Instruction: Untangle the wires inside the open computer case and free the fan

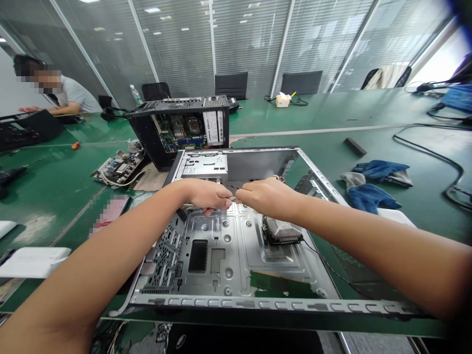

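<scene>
Two bare forearms [121, 246] nearest, over one uncovered computer case [236, 303]. Inside: one green memory stick [280, 284], one heatsink [283, 231]; its thin wire [324, 262] trails rightward, and a sleeveless arm catching it could drag the heatsink. Beyond, left hand [209, 195] and right hand [267, 195], fingers of both curled tight on one cable bundle [190, 206] above the case floor; strands uncountable. Too hard a pull might strain wires. Farther: one upright case [142, 135], one seated person [75, 94].

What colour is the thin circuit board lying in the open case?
The thin circuit board is green, seen in the head view, the only one.
</scene>
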Motion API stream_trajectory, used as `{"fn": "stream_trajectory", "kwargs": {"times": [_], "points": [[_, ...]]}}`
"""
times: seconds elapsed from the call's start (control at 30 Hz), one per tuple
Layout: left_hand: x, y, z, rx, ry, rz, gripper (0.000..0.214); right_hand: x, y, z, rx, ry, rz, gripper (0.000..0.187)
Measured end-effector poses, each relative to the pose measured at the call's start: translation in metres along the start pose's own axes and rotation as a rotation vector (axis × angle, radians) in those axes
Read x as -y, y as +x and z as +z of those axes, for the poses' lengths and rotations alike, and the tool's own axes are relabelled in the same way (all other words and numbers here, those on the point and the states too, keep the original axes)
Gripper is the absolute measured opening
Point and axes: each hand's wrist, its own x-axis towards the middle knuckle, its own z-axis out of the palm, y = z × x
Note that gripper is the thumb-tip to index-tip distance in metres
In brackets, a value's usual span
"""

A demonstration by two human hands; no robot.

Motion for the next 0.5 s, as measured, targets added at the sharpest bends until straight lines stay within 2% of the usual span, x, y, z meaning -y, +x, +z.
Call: {"fn": "stream_trajectory", "kwargs": {"times": [0.17,0.33,0.5], "points": [[0.0004,-0.0013,0.0004,-0.008,-0.013,0.005,0.035,0.0006,-0.0003,0.0025,-0.004,-0.048,-0.001,0.020],[-0.0057,-0.0038,-0.0006,-0.044,0.076,-0.019,0.034,0.0020,0.0006,0.0022,-0.002,-0.060,0.004,0.017],[-0.0086,-0.0037,0.0000,-0.053,0.105,-0.042,0.034,0.0034,0.0007,0.0010,0.059,-0.057,0.028,0.015]]}}
